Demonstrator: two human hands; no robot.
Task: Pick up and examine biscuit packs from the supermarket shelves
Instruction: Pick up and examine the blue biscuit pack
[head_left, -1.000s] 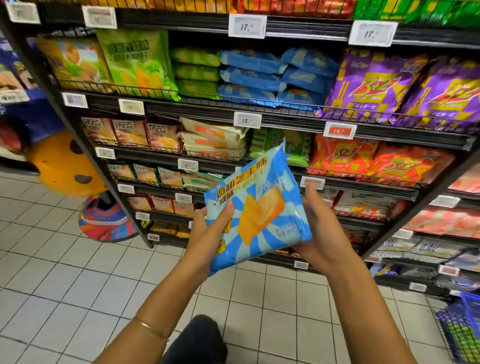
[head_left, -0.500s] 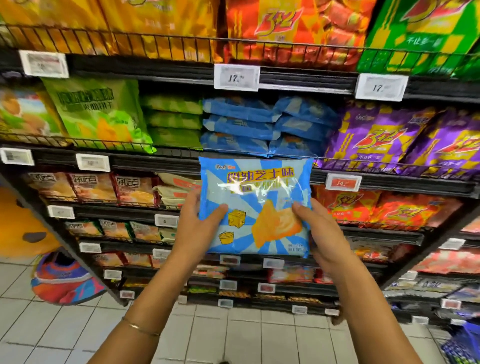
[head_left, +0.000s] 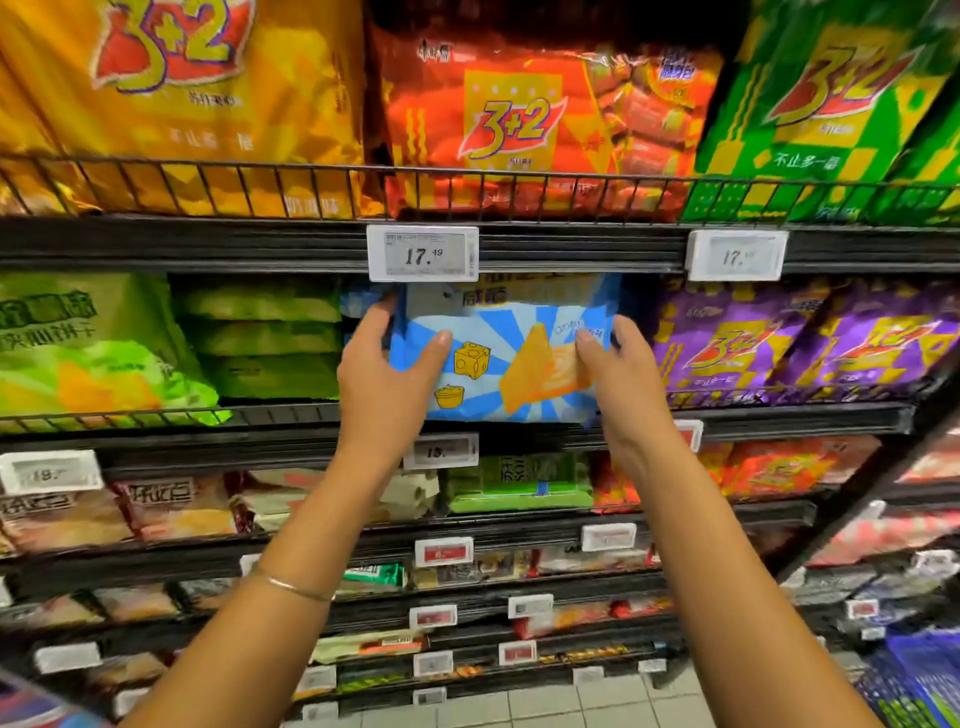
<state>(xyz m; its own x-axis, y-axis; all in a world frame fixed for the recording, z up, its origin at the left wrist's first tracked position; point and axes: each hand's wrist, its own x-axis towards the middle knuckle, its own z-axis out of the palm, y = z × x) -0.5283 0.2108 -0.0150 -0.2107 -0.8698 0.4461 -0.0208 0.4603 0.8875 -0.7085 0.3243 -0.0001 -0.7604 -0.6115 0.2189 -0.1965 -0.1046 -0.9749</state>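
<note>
The blue biscuit pack (head_left: 498, 364) is held up at the middle shelf, in the gap between the green packs (head_left: 260, 338) and the purple packs (head_left: 753, 343). Its top edge hides behind the price tag (head_left: 422, 253). Its long side runs left to right, and its front faces the person. The left hand (head_left: 384, 374) grips its left end, thumb on the front. The right hand (head_left: 623, 379) grips its right end the same way. Both arms reach up and out, equally near. I think the gap is straight ahead, farther in.
</note>
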